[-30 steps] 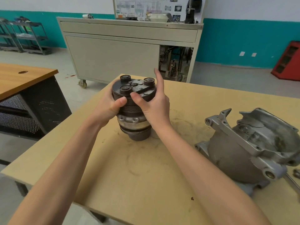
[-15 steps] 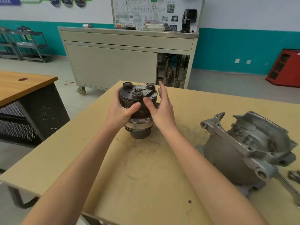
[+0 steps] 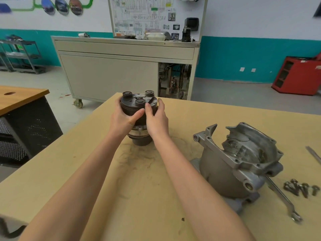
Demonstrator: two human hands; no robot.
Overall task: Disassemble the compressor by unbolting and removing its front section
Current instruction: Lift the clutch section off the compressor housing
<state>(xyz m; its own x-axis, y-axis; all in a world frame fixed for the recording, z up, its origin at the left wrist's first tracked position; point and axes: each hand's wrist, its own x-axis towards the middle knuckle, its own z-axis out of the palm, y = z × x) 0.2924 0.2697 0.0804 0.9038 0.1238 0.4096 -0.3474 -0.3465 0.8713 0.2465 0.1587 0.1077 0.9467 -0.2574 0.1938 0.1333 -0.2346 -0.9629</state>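
Pale wood fills most of our view: the table [image 3: 132, 192], scuffed with dark smears, and on it, off to our right, the housing [image 3: 225, 173]. It is a grey cast shell lying tilted on its side, its open mouth turned up and away from us, and we take everything else from it.

Well to the left of the housing and farther from us, the front section [image 3: 137, 99] stands upright on the table on its narrow dark end. Its flat black top face, with three round bosses, looks up. It is fully apart from the housing, with bare table between them.

Our left hand [image 3: 122, 121] grips the front section's left flank, fingers curled round the dark ribbed body and the thumb laid across the near side. Our right hand [image 3: 157, 120] clamps it from the side nearer the housing, thumb pressed up against the rim and fingers wrapped round the far edge. Both forearms reach out over the table, left of the housing.

On the housing's right, a wrench [image 3: 282, 197] slants toward us, its upper end tucked under the casting and its ring end lying nearest us. Just beyond the wrench, farther right, a small heap of bolts [image 3: 302, 187] lies loose on the table.

Far behind the housing, across the floor, a beige cabinet [image 3: 111, 73] on casters stands against the teal wall, with a diagram board [image 3: 147, 16] upright on top. A red box [image 3: 295, 75] sits on the floor behind and to the right of the housing.
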